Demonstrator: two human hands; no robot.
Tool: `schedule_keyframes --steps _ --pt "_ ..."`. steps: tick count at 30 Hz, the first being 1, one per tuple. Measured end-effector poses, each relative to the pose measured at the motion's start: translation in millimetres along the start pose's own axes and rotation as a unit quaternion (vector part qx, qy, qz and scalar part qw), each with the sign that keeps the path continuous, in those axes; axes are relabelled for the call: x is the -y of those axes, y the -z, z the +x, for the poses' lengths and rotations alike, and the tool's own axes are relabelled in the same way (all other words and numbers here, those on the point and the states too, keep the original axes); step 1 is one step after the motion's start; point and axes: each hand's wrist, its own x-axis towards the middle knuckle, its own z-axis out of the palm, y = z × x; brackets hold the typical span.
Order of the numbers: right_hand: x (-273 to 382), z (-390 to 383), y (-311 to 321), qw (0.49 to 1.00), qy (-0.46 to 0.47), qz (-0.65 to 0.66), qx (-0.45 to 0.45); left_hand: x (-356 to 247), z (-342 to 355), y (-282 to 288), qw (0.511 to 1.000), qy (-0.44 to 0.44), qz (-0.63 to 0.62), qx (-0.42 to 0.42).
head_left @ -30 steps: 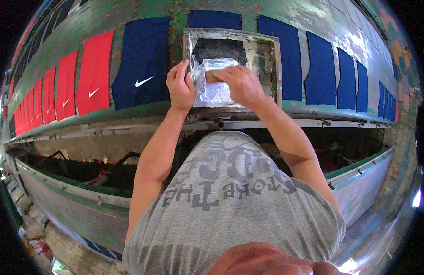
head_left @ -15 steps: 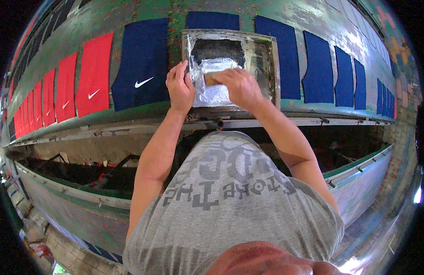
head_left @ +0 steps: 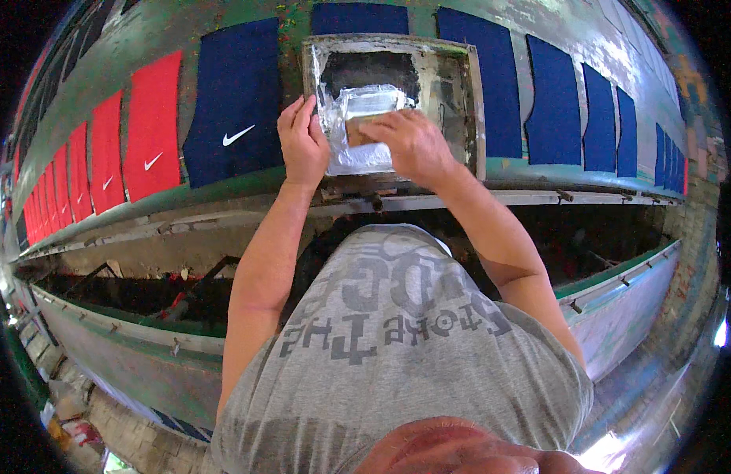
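A printing screen (head_left: 473, 103) in a worn rectangular frame lies on the long table before me. White ink (head_left: 351, 163) is smeared over the near left part of its mesh, below a dark patch. My right hand (head_left: 420, 148) grips a small brown squeegee (head_left: 355, 133), whose lower edge rests in the ink. The fingers partly hide the squeegee. At the screen's left side, my left hand (head_left: 304, 150) lies with its fingertips against the frame, closed on that edge. Left of it is a dark blue fabric piece (head_left: 235, 103) bearing a white printed mark.
Red fabric pieces (head_left: 152, 126) with white marks run in a row to the left. Plain dark blue pieces (head_left: 553, 103) line the table (head_left: 302, 16) on the right. A metal rail (head_left: 531, 197) follows its near edge, with a dark gap and another table (head_left: 144, 347) behind me.
My right hand and the squeegee have shifted slightly nearer to me across the inked mesh. My left hand keeps its place at the frame. The whole view has shifted a little.
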Motion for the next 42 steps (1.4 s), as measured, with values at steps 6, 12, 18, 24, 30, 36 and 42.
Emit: schedule_keyframes --steps 6,12,18,24,30,36,42 --pt "34.6 -38.3 5.4 0.999 -0.005 0.014 0.045 0.2 -0.4 2.1 1.000 0.007 0.009 0.015" --pt "31.8 -53.7 12.7 0.988 -0.004 0.072 0.136 -3.7 3.0 6.4 0.999 -0.018 0.023 0.021" --pt "-8.2 -32.2 30.0 0.985 0.031 0.166 0.036 0.3 -1.7 4.4 0.999 0.009 0.035 0.034" --pt "-84.0 69.7 32.9 0.995 0.002 0.061 -0.073 4.0 -3.7 8.2 0.998 -0.039 0.044 0.038" --pt "-132.0 158.2 -1.0 0.993 -0.084 0.047 0.061 -4.0 -6.3 8.4 0.999 0.021 0.002 0.035" --pt "-153.5 203.3 -16.9 0.948 -0.136 0.044 0.285 -3.7 -8.3 7.8 0.998 0.030 -0.049 0.020" --pt "-169.3 219.3 -17.4 0.922 -0.143 0.099 0.345 -2.4 -5.2 10.0 0.997 -0.014 -0.075 0.012"
